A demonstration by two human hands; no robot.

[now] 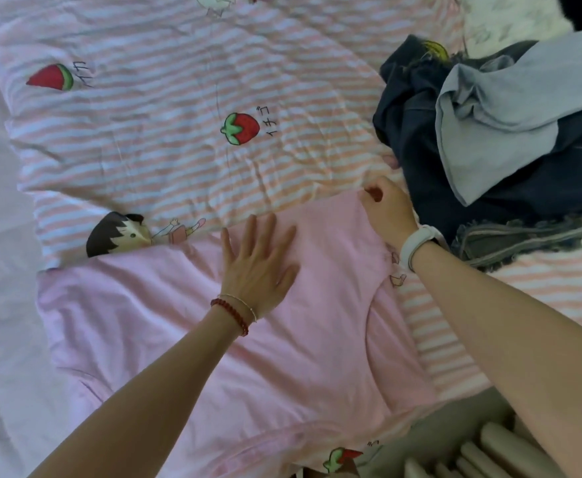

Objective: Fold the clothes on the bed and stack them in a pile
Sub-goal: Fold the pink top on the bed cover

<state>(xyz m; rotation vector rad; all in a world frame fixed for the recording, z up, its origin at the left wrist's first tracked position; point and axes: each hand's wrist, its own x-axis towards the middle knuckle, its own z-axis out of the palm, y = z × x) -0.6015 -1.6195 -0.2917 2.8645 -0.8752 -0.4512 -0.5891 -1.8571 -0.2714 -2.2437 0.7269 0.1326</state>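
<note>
Pink shirt (213, 339) lies spread at the bed's (179, 150) near edge, soft and light. Left hand (258, 267) presses flat, fingers apart; right hand (384, 208) pinches its far corner, a good hold.

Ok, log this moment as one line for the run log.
stage: folding pink garment | left hand: flat on it | right hand: pinching its far corner | unfolded pile: at right

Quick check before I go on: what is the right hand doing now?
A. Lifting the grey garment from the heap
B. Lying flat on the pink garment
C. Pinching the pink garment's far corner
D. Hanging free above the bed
C: the right hand has its fingers curled round the far corner of the pink garment, while the left hand lies flat on it.
</note>
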